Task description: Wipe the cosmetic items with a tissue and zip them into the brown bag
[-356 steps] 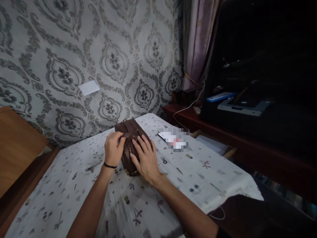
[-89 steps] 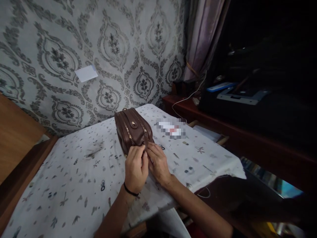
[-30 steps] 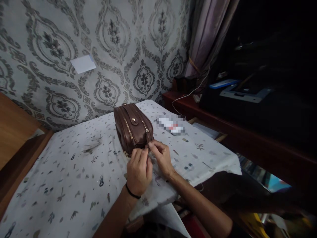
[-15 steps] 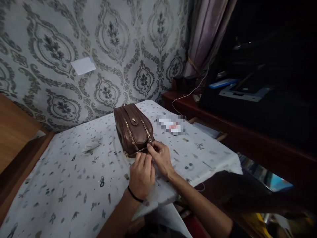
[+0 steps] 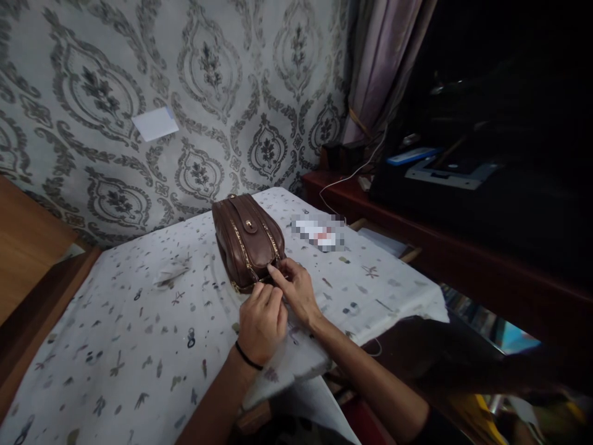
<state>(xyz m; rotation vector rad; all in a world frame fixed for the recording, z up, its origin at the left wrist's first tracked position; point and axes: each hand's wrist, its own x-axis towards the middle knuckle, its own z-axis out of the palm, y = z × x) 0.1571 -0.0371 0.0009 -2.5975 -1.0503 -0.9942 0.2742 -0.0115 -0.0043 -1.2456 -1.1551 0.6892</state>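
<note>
A brown leather bag (image 5: pixel 252 238) with gold zippers and a strap with a small metal clasp rests on the patterned white cloth. At its near end, my left hand (image 5: pixel 263 321), with a black band on the wrist, is closed, and its fingertips are hidden against the bag's lower edge. My right hand (image 5: pixel 296 290) is closed at the bag's near right corner, thumb laid on the leather beside a zipper end. What either hand pinches is too small to make out.
A blurred white and red item (image 5: pixel 319 235) lies right of the bag. Crumpled clear plastic (image 5: pixel 173 272) is to its left. A dark red cabinet (image 5: pixel 343 191) with a thin white cable borders the right side, and a patterned wall stands behind.
My right thumb has shifted slightly left along the bag's near end. The view has moved a little, and the bag sits almost as before.
</note>
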